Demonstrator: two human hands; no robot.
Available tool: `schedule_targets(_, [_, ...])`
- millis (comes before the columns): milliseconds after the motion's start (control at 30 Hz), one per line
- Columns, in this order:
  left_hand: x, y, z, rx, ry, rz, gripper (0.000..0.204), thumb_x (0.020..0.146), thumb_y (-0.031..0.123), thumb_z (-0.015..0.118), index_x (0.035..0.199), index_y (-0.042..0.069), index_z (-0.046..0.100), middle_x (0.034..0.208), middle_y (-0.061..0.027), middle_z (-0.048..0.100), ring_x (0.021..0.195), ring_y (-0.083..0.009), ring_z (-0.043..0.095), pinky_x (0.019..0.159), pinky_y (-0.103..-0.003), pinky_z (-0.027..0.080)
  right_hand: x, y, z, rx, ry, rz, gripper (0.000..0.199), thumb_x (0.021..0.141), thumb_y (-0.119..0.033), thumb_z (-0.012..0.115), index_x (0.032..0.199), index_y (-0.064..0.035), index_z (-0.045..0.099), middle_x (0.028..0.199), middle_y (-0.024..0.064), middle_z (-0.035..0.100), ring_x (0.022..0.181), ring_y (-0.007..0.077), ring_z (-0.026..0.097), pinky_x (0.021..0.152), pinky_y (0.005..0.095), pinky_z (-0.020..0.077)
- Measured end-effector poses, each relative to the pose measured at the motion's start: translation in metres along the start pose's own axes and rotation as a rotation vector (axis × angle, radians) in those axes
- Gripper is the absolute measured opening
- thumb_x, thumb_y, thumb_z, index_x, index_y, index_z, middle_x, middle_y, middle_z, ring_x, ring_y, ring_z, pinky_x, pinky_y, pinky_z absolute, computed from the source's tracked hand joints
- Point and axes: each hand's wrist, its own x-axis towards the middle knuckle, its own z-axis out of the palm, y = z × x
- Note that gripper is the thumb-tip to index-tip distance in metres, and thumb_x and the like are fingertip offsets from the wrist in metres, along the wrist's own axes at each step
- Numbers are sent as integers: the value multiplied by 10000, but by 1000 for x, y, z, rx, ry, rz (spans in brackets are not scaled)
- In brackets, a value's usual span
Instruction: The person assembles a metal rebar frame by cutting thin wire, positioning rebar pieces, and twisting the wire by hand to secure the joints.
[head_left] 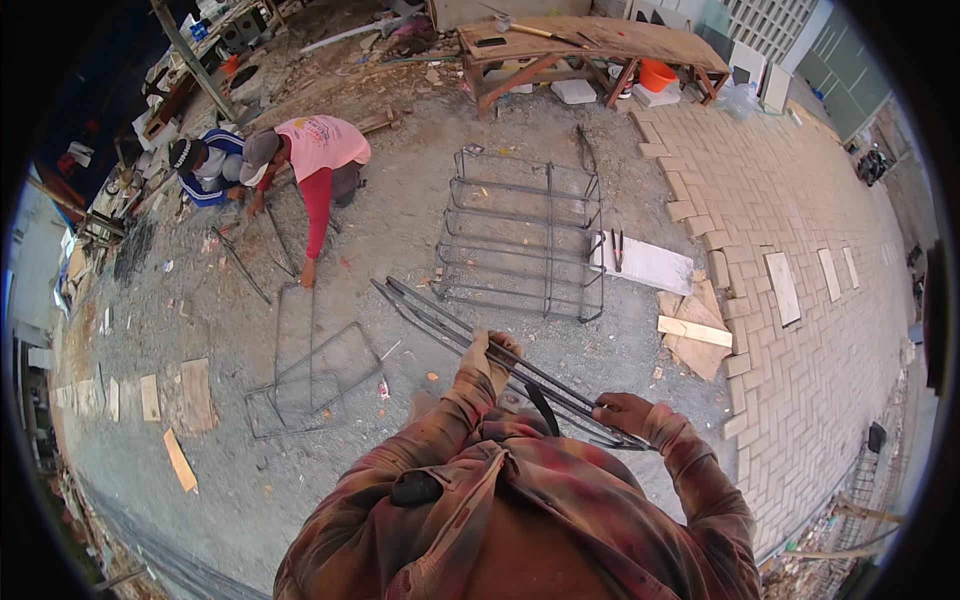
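Observation:
A bundle of bent steel reinforcing bars (pixel 553 388) lies slantwise in front of my body, rising to the far left. My left hand (pixel 492 354) is closed around its middle part. Farther right, my right hand (pixel 622 412) grips the bundle close to its near right end. Just beyond the bars, a wired rebar cage (pixel 549 240) rests on the grey ground. Bent rebar frames (pixel 312 372) lie flat on the left.
Two people, one in a pink shirt (pixel 322 142) and one in a blue jacket (pixel 205 190), crouch at far left over rebar. Pincers (pixel 617 251) lie on a white board (pixel 660 266). A wooden bench (pixel 590 36) stands at the back, near an orange bucket (pixel 657 75). Paving (pixel 800 200) covers the right side.

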Motion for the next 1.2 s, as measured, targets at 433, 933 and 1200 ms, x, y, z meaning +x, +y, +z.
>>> schedule_targets(433, [44,-106,139,494,153,-306,414,887,514,454,917,112,549,742,-52,563,635,-211,557,615,-396,477,41,64,-39,-15,1066,-233,255,867,-215,519,742,7,528,595,167,509,521,257,478,522,356,391])
schedule_targets(933, [174,-86,206,480,-12,-46,330,878,446,523,786,131,492,552,69,355,404,-71,268,410,-241,237,-42,173,-104,212,1253,48,238,789,-225,623,721,-23,516,584,100,483,524,188,431,506,344,363])
schedule_targets(1200, [127,-9,243,413,-149,157,334,882,461,517,762,150,489,550,67,335,416,-60,253,408,-233,211,-26,271,-53,246,1239,278,369,774,-337,643,650,-10,525,576,143,524,529,282,492,529,402,390])
